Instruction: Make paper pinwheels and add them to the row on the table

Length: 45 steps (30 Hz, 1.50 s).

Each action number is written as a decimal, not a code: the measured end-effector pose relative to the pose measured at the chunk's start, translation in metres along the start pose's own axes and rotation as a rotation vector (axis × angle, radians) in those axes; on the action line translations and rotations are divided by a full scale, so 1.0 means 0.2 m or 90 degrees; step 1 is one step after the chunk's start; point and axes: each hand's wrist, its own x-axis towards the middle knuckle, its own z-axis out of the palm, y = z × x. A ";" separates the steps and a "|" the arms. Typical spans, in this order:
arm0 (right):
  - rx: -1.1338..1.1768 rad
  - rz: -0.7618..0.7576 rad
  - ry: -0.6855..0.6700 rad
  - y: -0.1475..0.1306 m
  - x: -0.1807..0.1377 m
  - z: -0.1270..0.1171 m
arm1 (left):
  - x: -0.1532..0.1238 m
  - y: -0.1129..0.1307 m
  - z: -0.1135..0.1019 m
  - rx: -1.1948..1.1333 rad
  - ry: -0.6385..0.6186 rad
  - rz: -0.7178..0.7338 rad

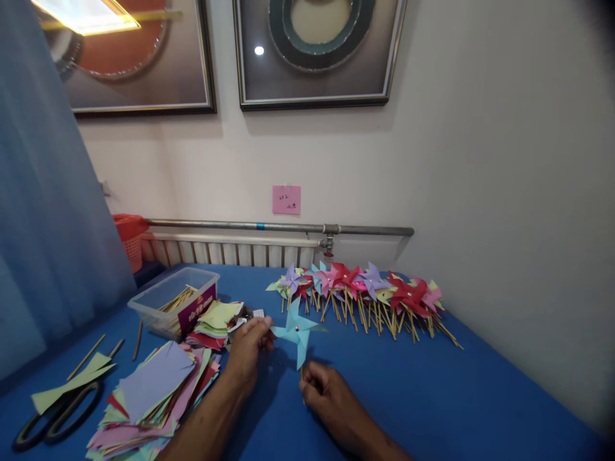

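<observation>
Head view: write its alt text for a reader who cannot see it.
A person's right hand holds the stick of a light-blue paper pinwheel over a blue table, the left hand at the tip of one blade. Beyond lies a heap of colorful pinwheels; to the left are stacked colored papers, a clear box of sticks and dark-handled scissors.

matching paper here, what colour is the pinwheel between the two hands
The pinwheel is light blue, clearest in the head view.

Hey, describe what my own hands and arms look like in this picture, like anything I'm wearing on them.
Your left hand and right hand are ungloved, and both visible forearms are bare, without sleeves or watches in view.
</observation>
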 end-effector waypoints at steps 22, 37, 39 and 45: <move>0.011 -0.013 0.030 0.02 0.01 0.00 | -0.10 -0.06 0.13 0.118 -0.188 -0.080; -0.006 -0.015 0.016 0.01 0.00 0.01 | -0.09 -0.09 0.14 0.093 -0.185 -0.072; -0.010 -0.021 0.014 0.02 0.00 0.01 | -0.09 -0.08 0.13 0.098 -0.150 -0.057; 0.000 -0.025 0.004 0.03 0.00 0.01 | -0.08 -0.07 0.12 0.111 -0.125 -0.039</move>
